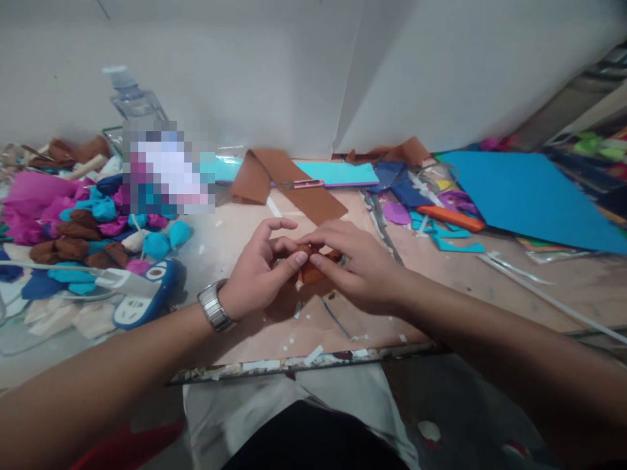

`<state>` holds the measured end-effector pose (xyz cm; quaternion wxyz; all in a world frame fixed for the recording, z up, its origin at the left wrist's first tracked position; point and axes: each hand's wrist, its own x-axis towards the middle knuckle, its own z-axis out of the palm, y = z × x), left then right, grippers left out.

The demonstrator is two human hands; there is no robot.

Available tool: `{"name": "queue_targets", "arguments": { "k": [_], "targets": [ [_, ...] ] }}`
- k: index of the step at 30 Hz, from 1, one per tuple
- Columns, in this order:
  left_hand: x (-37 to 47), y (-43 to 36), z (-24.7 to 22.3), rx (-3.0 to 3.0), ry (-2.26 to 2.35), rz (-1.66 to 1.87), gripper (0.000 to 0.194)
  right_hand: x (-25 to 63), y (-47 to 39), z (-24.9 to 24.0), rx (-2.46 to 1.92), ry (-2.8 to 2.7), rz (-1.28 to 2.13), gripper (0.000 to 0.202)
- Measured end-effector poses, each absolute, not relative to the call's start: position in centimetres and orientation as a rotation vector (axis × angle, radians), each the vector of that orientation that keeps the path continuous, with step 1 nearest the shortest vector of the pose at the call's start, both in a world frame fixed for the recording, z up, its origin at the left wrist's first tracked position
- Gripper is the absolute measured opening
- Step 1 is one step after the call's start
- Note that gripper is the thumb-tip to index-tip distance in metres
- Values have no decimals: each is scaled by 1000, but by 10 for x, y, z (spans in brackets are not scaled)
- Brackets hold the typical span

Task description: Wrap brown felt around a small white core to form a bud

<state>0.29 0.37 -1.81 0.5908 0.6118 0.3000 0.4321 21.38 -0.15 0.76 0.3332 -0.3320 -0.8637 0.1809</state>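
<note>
Between both hands, over the middle of the work board, is a small piece of brown crepe paper (313, 273). My left hand (264, 267), with a metal watch on its wrist, pinches its left side between thumb and forefinger. My right hand (360, 267) grips the other side, thumb tip close to the left thumb. Fingers cover much of the brown piece, so its full shape is hidden. Just beyond the hands lies a folded brown paper strip (313, 199), with small pink-handled snips (308, 184) resting on it.
Crumpled coloured paper pieces (73, 222) heap up at left beside a blue-and-white power adapter (142, 297) with a cable. Behind stands a clear bottle (137, 98). An orange cutter (453, 219) and a blue sheet (533, 196) lie at right. A white wall (274, 72) rises behind.
</note>
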Motion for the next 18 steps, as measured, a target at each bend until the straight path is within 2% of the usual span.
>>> {"name": "queue_targets", "arguments": {
  "k": [4, 9, 18],
  "targets": [
    [3, 3, -18, 1415, 701, 985, 47, 213, -1, 7, -884, -2232, 506, 15],
    [4, 2, -18, 1404, 688, 968, 48, 212, 0, 7, -814, -2276, 564, 25],
    [2, 2, -19, 1403, 674, 934, 46, 214, 1, 2, -900, -2147, 516, 18]
  ]
}}
